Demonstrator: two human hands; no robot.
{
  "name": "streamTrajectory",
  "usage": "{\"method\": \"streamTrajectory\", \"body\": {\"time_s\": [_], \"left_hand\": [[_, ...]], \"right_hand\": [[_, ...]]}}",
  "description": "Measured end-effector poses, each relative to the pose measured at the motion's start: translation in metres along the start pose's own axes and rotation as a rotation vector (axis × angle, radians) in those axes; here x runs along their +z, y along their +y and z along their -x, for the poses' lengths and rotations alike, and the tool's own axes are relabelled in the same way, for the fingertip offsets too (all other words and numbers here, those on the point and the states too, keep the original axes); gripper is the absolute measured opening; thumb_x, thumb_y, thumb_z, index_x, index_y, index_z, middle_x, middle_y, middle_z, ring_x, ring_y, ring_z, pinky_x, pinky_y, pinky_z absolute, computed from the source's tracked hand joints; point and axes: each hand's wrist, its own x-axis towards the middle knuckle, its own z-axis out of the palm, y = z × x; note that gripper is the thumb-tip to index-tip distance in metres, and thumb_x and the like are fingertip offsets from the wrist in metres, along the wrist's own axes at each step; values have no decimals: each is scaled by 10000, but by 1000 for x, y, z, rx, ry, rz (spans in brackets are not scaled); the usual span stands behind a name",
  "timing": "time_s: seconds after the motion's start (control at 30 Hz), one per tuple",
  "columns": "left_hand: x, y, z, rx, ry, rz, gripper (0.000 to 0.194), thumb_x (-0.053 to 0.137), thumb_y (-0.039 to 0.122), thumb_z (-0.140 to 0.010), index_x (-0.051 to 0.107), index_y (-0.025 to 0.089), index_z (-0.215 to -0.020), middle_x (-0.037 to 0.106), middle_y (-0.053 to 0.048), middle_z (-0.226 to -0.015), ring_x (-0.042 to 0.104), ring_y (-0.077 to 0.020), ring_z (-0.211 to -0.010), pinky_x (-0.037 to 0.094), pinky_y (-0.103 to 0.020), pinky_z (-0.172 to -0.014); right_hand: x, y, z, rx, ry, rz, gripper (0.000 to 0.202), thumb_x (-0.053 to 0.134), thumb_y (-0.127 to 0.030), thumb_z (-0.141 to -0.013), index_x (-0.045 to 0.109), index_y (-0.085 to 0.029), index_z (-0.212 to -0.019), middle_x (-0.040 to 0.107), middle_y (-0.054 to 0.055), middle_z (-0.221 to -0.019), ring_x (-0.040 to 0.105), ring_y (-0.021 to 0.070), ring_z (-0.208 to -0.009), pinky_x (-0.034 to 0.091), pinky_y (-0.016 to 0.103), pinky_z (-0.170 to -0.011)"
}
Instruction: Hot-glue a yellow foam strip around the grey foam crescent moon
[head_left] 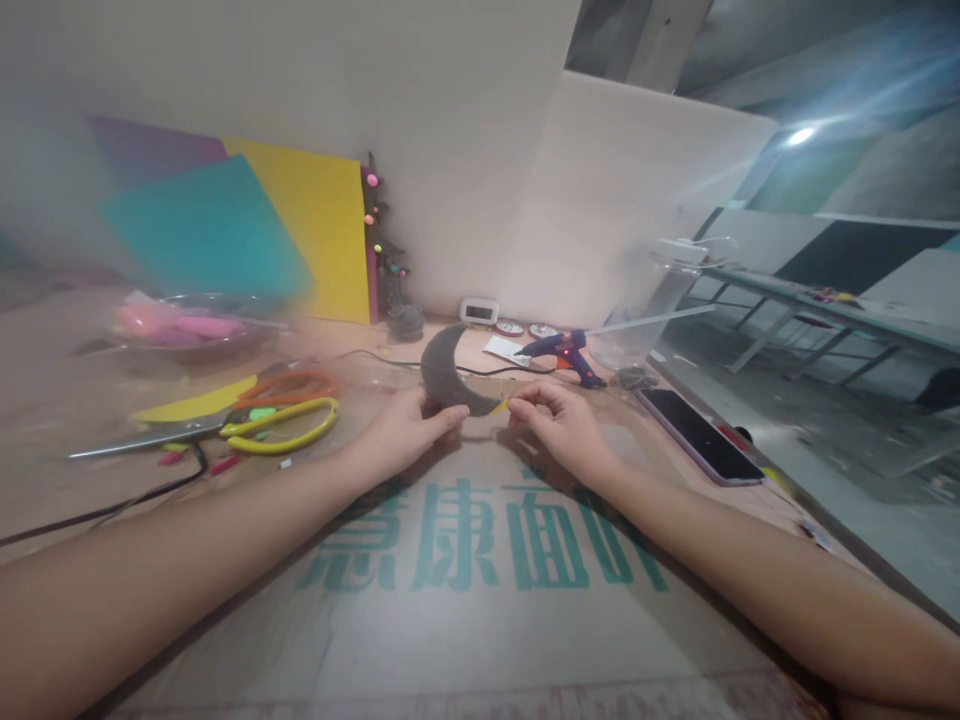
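Note:
A dark grey crescent moon cutout (444,372) is held up just above the table. My left hand (414,428) pinches its lower left curve, thumb in front. At the crescent's lower right tip, my right hand (553,420) has its fingertips pressed together on a small yellow piece (501,406). Whether that yellow piece is fixed to the crescent, I cannot tell. Behind my right hand a blue glue gun (564,350) with a long glue stick in its back rests on the table, a small red light showing on it.
Yellow-handled scissors (281,428) and orange-handled scissors (289,387) lie left. A bowl of pink pieces (184,325) stands behind them. Coloured sheets (322,230) lean on the wall by a dark ornament with small balls (382,240). A small clock (479,311) and a phone (701,437) are near.

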Motion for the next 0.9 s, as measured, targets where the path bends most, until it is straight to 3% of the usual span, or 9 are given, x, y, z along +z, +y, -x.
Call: {"method": "streamTrajectory", "body": {"time_s": [0.17, 0.27, 0.4, 0.5, 0.7, 0.9], "left_hand": [[-1, 3, -1, -16, 61, 171, 385, 675, 470, -753, 580, 179, -987, 690, -41, -900, 625, -164, -745, 453, -232, -583], [-3, 4, 3, 1, 18, 137, 331, 620, 509, -796, 616, 189, -882, 689, -33, -857, 636, -192, -818, 482, -252, -647], [-4, 6, 7, 9, 148, 59, 356, 592, 543, -803, 632, 192, -762, 672, -13, -746, 616, -186, -739, 473, -264, -653], [-4, 5, 6, -45, 177, 29, 409, 584, 573, -800, 634, 179, -702, 656, -13, -698, 603, -179, -698, 465, -265, -655], [1, -14, -3, -120, 121, 278, 479, 594, 638, -761, 635, 161, -752, 633, -24, -723, 593, -162, -694, 478, -267, -665], [-1, -7, 0, -41, 76, 108, 447, 580, 610, -779, 555, 178, -667, 540, 15, -624, 520, -136, -588, 432, -245, -564]], "right_hand": [[1, -2, 5, -221, 31, 148, 150, 634, -295, -866, 638, -207, -745, 691, 18, -738, 612, 169, -712, 456, 298, -690], [2, -3, 7, -421, -33, 248, 133, 625, -291, -885, 643, -206, -783, 686, 26, -735, 593, 173, -706, 434, 309, -684], [3, -3, 9, -584, -98, 297, 140, 605, -305, -907, 626, -214, -803, 676, 20, -724, 570, 169, -714, 412, 307, -693], [3, -3, 9, -602, -122, 308, 186, 591, -355, -920, 626, -217, -801, 679, 19, -724, 562, 168, -717, 407, 309, -712], [-1, -6, 9, -565, -121, 253, 255, 481, -337, -975, 595, -203, -790, 642, 33, -726, 542, 170, -717, 407, 319, -714], [-1, -6, 8, -434, -6, 194, 178, 482, -284, -967, 596, -208, -852, 635, 52, -814, 567, 185, -794, 444, 338, -750]]}}
